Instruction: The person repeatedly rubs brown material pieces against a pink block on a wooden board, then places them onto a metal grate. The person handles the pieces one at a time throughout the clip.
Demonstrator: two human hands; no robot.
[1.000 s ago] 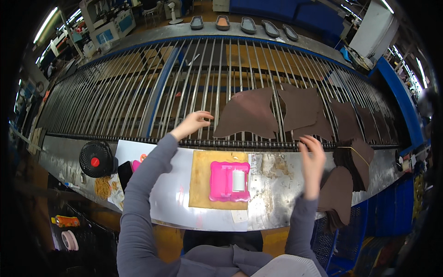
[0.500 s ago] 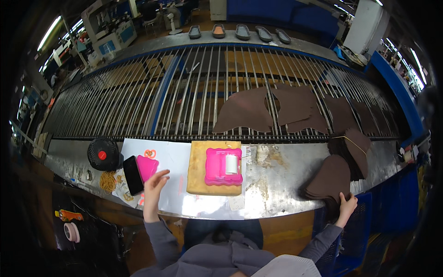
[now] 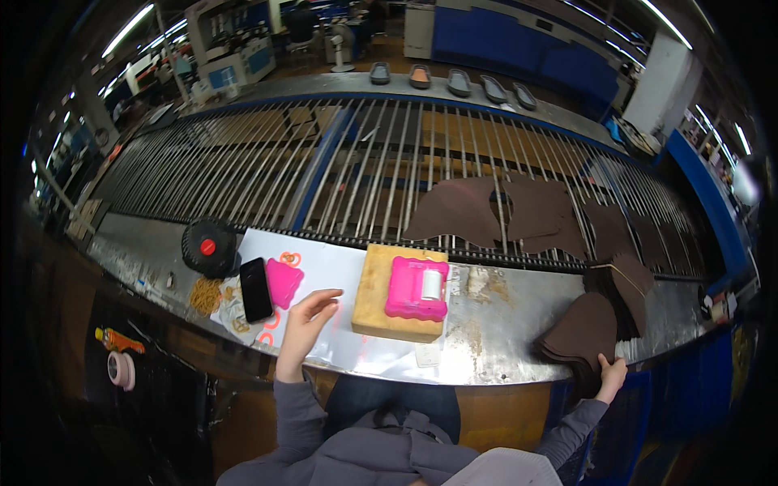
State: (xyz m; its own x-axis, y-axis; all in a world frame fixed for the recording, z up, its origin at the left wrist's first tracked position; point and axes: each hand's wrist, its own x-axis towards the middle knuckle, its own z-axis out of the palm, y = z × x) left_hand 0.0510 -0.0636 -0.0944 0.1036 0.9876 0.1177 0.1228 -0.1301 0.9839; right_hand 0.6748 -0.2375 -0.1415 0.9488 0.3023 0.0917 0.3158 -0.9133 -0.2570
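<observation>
My left hand (image 3: 309, 326) hovers over the white sheet, fingers loosely stretched toward the wooden block (image 3: 381, 328) and holding nothing. On that block lies a pink scalloped tray (image 3: 405, 289) with a small white roll (image 3: 432, 285) at its right side. At the right end of the table my right hand (image 3: 613, 376) grips the near edge of a stack of dark brown cut pieces (image 3: 577, 326), thumb on top; its other fingers are partly hidden. Just behind stands another brown stack (image 3: 628, 292) with a rubber band around it.
Left on the metal table (image 3: 478, 356) are a black fan (image 3: 209, 248), a phone (image 3: 257, 290), a pink scalloped piece (image 3: 284, 282) and tan rubber bands (image 3: 204, 296). Beyond runs a rack of metal bars (image 3: 389, 178) carrying loose brown pieces (image 3: 456, 212). Blue crates (image 3: 624, 429) stand below right.
The view has shifted and tilted with my head. My left hand has moved right, away from the phone and closer to the wooden block. My right hand stays at the brown stack's edge.
</observation>
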